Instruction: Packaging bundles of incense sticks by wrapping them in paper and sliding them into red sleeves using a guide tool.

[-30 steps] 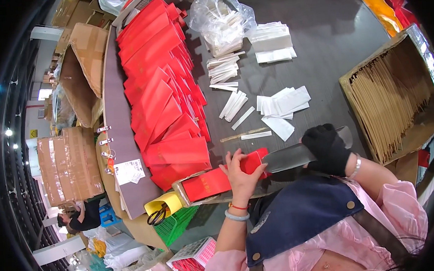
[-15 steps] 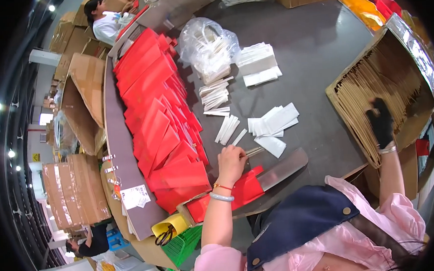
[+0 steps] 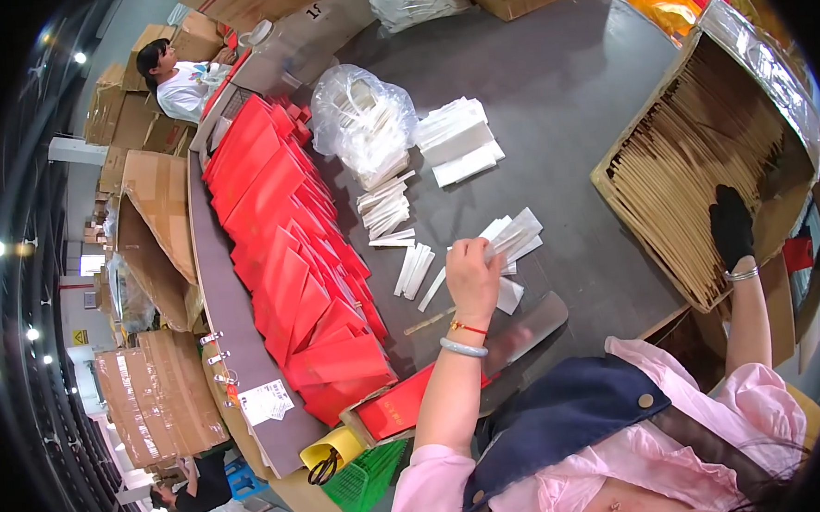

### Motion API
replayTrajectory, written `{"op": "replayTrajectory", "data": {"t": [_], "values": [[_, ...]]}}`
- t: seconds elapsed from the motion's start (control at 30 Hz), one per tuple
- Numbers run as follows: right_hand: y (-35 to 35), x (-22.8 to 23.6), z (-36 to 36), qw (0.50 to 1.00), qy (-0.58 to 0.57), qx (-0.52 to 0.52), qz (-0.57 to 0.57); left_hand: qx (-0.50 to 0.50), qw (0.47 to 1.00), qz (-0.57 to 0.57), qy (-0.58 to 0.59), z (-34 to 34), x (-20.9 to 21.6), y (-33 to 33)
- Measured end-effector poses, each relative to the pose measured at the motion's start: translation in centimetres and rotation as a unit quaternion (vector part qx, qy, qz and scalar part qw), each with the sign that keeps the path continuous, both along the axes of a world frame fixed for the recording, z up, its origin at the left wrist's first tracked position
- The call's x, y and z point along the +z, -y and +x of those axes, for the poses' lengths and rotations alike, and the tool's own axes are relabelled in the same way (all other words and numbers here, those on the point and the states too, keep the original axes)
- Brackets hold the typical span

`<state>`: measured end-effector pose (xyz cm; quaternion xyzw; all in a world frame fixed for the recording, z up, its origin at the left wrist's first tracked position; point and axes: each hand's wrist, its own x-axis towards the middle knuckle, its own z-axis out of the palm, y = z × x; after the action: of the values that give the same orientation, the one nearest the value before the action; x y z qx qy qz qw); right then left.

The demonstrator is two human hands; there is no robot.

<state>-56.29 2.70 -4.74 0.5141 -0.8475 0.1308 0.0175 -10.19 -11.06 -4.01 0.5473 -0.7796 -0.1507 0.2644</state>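
My left hand (image 3: 474,276) is bent over a fan of white flat packets (image 3: 520,234), fingers curled and closed. What its fingertips hold is hidden. A thin tan stick (image 3: 429,321) lies on the table below it. In a black glove, my right hand (image 3: 732,227) lies with fingers extended on long tan sticks (image 3: 680,191) that fill an open cardboard box (image 3: 629,156). Beneath my left forearm sit red envelopes (image 3: 401,407) in a narrow holder. Close by is a smooth grey strip (image 3: 536,328) with a rounded end.
A long overlapping row of red envelopes (image 3: 285,253) runs along the left. White packets (image 3: 459,137) and a clear plastic bag (image 3: 364,115) stand farther back. Scissors (image 3: 323,466) rest in a yellow holder (image 3: 344,445). One co-worker (image 3: 178,83) is at the upper left.
My left hand has moved up and right to the white packets, and the tan stick it held now lies on the table. My right hand's fingers have straightened on the sticks. The view has shifted.
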Motion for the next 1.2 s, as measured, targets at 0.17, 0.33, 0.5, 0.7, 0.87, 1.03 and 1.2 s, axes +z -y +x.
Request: {"op": "replayTrajectory", "data": {"t": [0.17, 0.33, 0.5, 0.7, 0.87, 1.03, 1.2], "values": [[-0.4, 0.1, -0.2, 0.996, -0.017, -0.042, -0.071, 0.002, 0.999, -0.038, -0.015, 0.0, 0.5, 0.0], [1.7, 9.0, 10.5, 0.881, 0.413, 0.117, -0.201, 0.046, 0.971, 0.153, -0.175, 1.3, 4.1, -2.3], [2.0, 6.5, 20.8, 0.800, 0.522, 0.279, -0.099, -0.053, 0.953, 0.285, -0.083, 5.1, 6.8, -7.5], [3.3, 3.1, 23.0, 0.830, 0.264, 0.488, 0.057, 0.008, 0.990, 0.132, 0.051, 7.1, 6.8, -12.6], [4.0, 2.3, 24.2, 0.831, 0.129, 0.532, 0.099, -0.004, 0.985, 0.121, 0.119, 9.2, 6.2, -14.6], [4.2, 0.5, 29.0, 0.776, 0.248, 0.579, 0.004, -0.029, 0.988, 0.123, 0.083, 6.1, 5.2, -13.6], [4.6, -2.0, 25.4, 0.872, 0.251, 0.421, -0.015, -0.005, 0.992, 0.091, 0.089, 6.5, 5.0, -13.5]]}}
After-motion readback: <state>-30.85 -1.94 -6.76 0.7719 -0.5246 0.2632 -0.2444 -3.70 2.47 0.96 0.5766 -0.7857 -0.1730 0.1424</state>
